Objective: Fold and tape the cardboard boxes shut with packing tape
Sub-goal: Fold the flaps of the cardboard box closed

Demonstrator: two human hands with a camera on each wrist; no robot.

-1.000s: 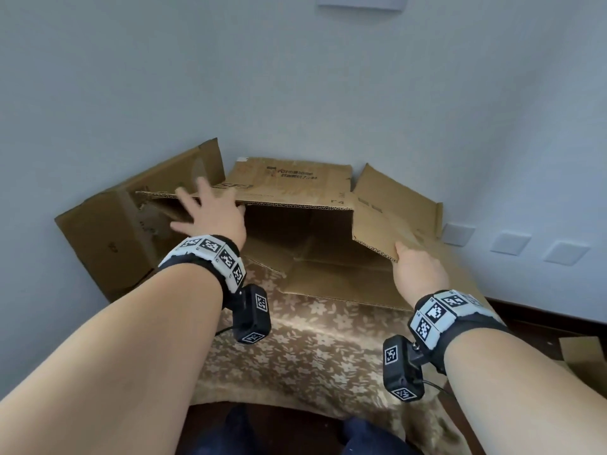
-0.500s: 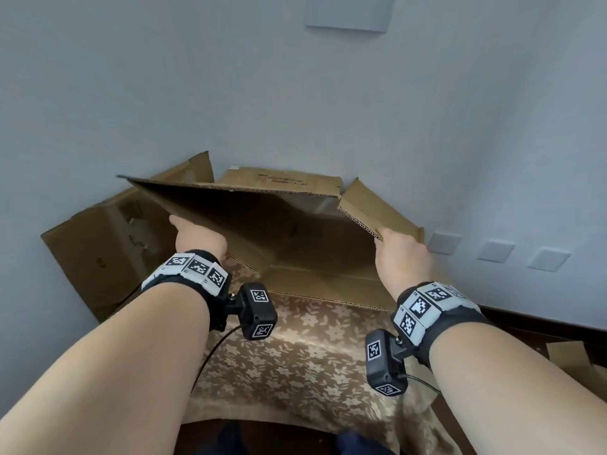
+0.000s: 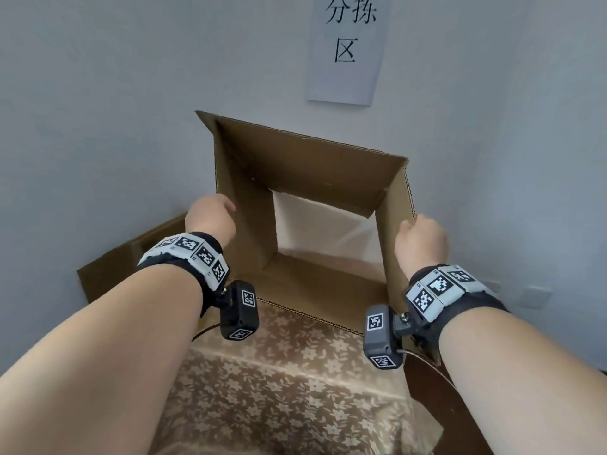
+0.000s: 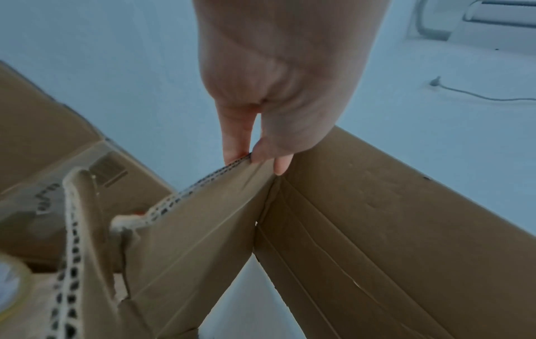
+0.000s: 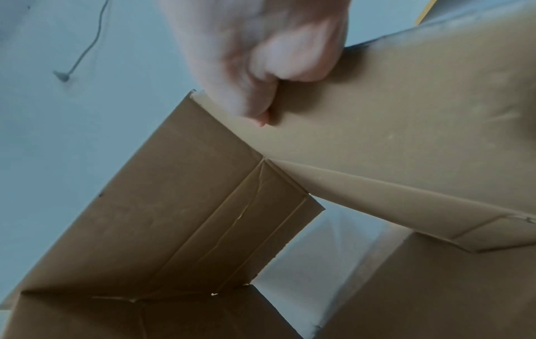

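Observation:
A brown cardboard box (image 3: 305, 165) stands opened into a square tube, both ends open, so the white wall shows through it. My left hand (image 3: 210, 215) pinches the box's left wall edge (image 4: 232, 165) between thumb and fingers. My right hand (image 3: 420, 238) grips the right wall (image 5: 377, 110) with curled fingers. The box (image 5: 162, 220) has its lower panel (image 3: 315, 290) resting on the table. A roll of clear packing tape (image 4: 11, 291) shows blurred at the lower left of the left wrist view.
A table with a brown floral cloth (image 3: 282, 382) lies below the box. A second cardboard box (image 3: 108, 274) sits at the left against the wall. A paper sign (image 3: 348, 47) hangs on the wall above. Wall sockets (image 3: 535, 295) are at the right.
The flattened box has been lifted off the table and pulled open into a square tube. Both hands have risen with it and shifted to its side walls.

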